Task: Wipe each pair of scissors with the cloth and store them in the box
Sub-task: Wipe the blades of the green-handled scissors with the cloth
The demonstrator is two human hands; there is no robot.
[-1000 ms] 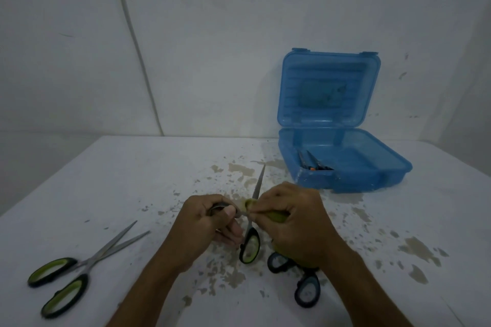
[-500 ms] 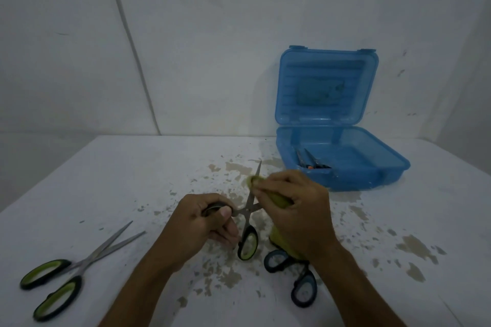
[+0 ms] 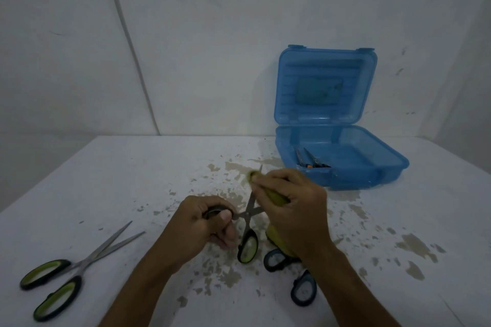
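The open steel scissors with green-and-black loop handles [image 3: 248, 228] are mid-wipe above the bench [image 3: 132, 180]: left hand [image 3: 204, 223] fingers curl around one handle, right hand [image 3: 289, 207] fingers pinch the yellow-green soft cloth [image 3: 276, 196] on a blade; next, probably the translucent blue plastic box [image 3: 345, 167]
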